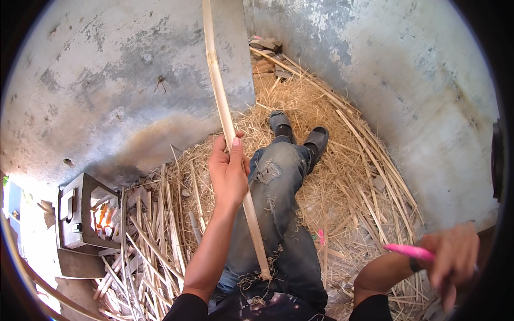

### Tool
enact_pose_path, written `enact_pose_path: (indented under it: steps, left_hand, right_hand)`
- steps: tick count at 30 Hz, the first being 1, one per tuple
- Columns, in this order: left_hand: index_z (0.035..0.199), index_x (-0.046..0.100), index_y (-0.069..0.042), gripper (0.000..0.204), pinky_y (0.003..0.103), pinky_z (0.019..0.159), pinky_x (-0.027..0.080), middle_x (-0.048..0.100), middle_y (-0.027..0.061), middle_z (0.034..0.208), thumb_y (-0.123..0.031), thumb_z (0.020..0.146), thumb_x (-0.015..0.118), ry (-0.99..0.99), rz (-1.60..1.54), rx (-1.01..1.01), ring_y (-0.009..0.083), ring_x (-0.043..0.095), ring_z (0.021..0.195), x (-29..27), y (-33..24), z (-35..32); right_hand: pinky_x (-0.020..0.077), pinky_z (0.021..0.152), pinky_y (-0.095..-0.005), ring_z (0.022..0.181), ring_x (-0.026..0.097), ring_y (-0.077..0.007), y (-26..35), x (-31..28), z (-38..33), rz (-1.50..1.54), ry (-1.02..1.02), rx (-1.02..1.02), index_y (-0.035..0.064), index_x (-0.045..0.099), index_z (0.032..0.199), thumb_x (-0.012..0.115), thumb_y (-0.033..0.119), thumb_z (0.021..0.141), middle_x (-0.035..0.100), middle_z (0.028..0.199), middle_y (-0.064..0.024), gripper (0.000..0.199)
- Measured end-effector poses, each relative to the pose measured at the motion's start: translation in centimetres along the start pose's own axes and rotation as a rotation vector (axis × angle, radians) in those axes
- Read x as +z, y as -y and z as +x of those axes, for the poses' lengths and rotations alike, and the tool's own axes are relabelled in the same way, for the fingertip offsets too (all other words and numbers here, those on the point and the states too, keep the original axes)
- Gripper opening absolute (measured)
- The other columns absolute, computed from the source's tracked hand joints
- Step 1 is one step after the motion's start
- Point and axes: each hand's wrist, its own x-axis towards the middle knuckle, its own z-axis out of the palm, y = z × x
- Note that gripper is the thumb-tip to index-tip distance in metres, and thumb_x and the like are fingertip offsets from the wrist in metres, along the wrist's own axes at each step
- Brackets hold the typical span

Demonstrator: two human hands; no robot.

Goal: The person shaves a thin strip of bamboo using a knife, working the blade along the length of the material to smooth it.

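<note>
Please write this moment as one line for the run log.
left hand: grips long pale bamboo strip, upright over lap | right hand: holds pink-handled tool, apart | floor: straw and split bamboo sticks

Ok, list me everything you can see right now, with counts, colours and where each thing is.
bamboo pole: one, pale yellow, upright at centre, lower end on the lap
pink-handled tool: one, pink, at lower right
small stove: one, grey, flame inside, at left
split bamboo strips: many, pale, piled beside the stove
straw and shavings: tan, covering the floor
concrete walls: grey, stained, behind and at right
sandals: two, dark, on the feet
jeans: blue, torn
left hand: grips the pole
right hand: holds the pink tool
</note>
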Motion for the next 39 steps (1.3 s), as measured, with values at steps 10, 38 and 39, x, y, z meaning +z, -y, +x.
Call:
enact_pose_path:
  steps: [10,38,39]
  left_hand:
    - [0.128,0.063,-0.005,0.028,0.023,0.046,0.029,0.048,-0.0034,0.057,-0.027,0.114,0.052,0.034,0.053,-0.051,0.0041,0.04,0.047,-0.7,2.7,-0.6]
    - [0.104,0.074,-0.002,0.031,0.025,0.053,0.039,0.055,-0.0036,0.062,-0.03,0.111,0.061,0.366,0.21,-0.071,0.0054,0.052,0.056,4.1,5.4,4.1]
    - [0.104,0.074,-0.002,0.031,0.025,0.053,0.039,0.055,-0.0036,0.062,-0.03,0.111,0.061,0.369,0.209,-0.071,0.0054,0.052,0.056,4.1,5.5,4.0]
  right_hand:
    - [0.0514,0.104,-0.065,0.041,0.034,-0.0062,-9.4,-1.4,-14.7,0.048,-0.773,0.494,0.0132,0.046,0.065,0.073,0.014,0.092,0.036,0.051,0.0055,0.038]
    - [0.0434,0.063,-0.0361,0.07,0.053,-0.0133,-16.2,1.5,-12.4,-0.743,-0.396,1.404,0.0015,0.052,0.094,0.049,0.029,0.113,0.049,0.074,-0.0088,0.034]
    - [0.0454,0.062,-0.0332,0.069,0.054,-0.0121,-16.7,1.3,-12.9,-0.563,-0.536,1.384,0.0033,0.053,0.096,0.05,0.029,0.114,0.05,0.075,-0.006,0.032]
